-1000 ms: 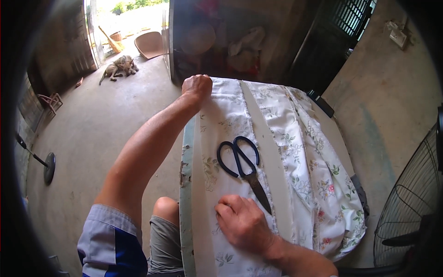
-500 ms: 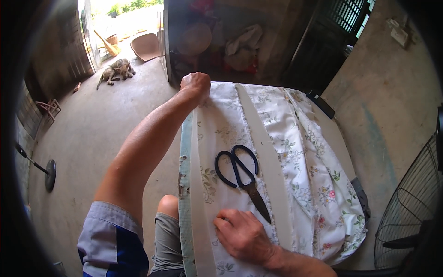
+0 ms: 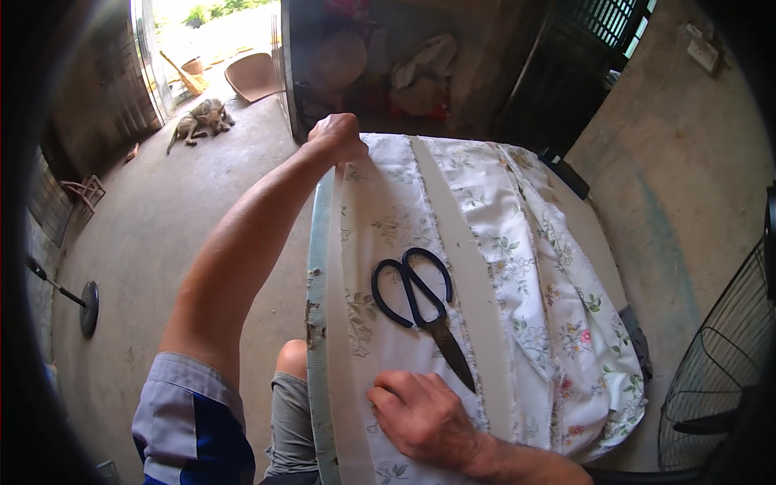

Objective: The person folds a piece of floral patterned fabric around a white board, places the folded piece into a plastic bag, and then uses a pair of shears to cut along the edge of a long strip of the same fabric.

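Observation:
A long strip of white floral cloth (image 3: 396, 198) lies lengthwise along the left side of a table. At the table's far left corner, my left hand (image 3: 338, 139) is closed on the end of this strip, its fingertips mostly hidden. My right hand (image 3: 424, 416) rests on the near part of the strip, fingers curled in and pressed on the cloth by its left edge. Between the hands lie black-handled scissors (image 3: 437, 325), blades together and pointing toward me, touching neither hand. To the right, more floral cloth (image 3: 517, 275) lies in loose folds, with frayed edges.
A pale tabletop (image 3: 470, 234) shows between the cloths; its left edge (image 3: 321, 267) is light green and chipped. A dark box-shaped object (image 3: 564, 174) sits at the far right corner. A fan (image 3: 719, 364) stands close on the right. A dog (image 3: 200, 123) lies near the doorway.
The view has shifted slightly. Both hands keep their places on the cloth strip, and the scissors lie where they were.

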`<state>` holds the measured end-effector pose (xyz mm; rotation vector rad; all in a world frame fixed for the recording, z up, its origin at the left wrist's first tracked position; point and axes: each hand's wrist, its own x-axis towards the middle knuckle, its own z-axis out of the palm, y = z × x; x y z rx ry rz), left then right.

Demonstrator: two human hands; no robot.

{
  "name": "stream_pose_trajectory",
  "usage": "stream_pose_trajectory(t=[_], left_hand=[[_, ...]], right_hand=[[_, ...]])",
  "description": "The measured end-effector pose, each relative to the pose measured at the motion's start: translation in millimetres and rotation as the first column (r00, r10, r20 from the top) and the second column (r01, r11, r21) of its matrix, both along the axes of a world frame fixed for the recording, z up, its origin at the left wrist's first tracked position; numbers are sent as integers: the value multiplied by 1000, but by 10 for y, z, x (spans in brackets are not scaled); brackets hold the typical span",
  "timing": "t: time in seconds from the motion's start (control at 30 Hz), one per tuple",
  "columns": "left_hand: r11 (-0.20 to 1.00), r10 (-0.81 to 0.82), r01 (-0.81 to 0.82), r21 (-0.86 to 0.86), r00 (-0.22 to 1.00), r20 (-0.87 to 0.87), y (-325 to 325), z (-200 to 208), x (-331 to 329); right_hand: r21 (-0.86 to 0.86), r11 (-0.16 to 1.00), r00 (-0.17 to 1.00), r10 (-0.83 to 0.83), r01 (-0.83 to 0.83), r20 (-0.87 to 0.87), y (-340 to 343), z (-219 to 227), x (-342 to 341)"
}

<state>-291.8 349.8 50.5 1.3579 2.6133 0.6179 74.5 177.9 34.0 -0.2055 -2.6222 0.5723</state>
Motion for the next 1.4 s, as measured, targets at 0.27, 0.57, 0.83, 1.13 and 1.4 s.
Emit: stream_pose_trajectory(t=[0.27,0.57,0.83,1.13,1.4], left_hand=[[992,119,-124,-28,984,-133,161,-54,-80],[851,-57,-380,362,619,783,280,-236,-415],[919,-123,-297,261,412,903,481,-387,-224],[590,-360,-442,676,605,710,586,-211,-125],[789,-42,-431,438,673,739,578,-409,-357]], right_hand=[[-19,1000,1000,5,-5,8,0,-7,3],[17,1000,1000,2,-2,17,-32,11,8],[20,999,1000,-24,24,3,-35,98,24],[14,1000,1000,-24,24,-12,-4,103,17],[20,1000,1000,-4,4,-13,-12,87,7]])
